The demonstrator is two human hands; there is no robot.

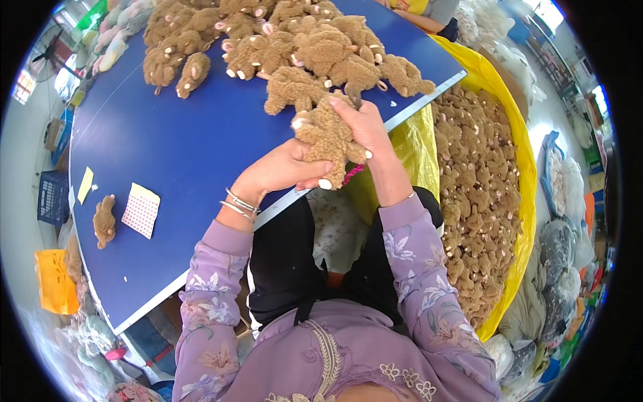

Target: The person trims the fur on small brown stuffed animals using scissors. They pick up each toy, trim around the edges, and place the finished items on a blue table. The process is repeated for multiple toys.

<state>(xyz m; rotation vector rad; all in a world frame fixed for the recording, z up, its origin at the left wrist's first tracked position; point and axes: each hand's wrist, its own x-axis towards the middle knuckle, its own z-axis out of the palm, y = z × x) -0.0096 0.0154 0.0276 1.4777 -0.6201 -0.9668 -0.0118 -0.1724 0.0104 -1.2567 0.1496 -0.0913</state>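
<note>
Both my hands hold one small brown curly plush toy (pixel 325 137) with white-tipped paws, just over the near edge of the blue table (pixel 201 154). My left hand (pixel 284 167) is closed on its lower left side, thumb across the front. Gripping the upper right side is my right hand (pixel 367 130); a small dark tip shows by its fingers, too little to name. A pink twisted cord (pixel 353 174) hangs below the right hand. Right behind lies a pile of similar plush toys (pixel 301 50) on the table.
To my right stands a big yellow sack (pixel 519 134) full of brown plush pieces (pixel 475 201). A lone plush toy (pixel 104 221) lies at the table's left beside a sheet of small stickers (pixel 140 210). Another person's arm (pixel 418 20) shows at the far side.
</note>
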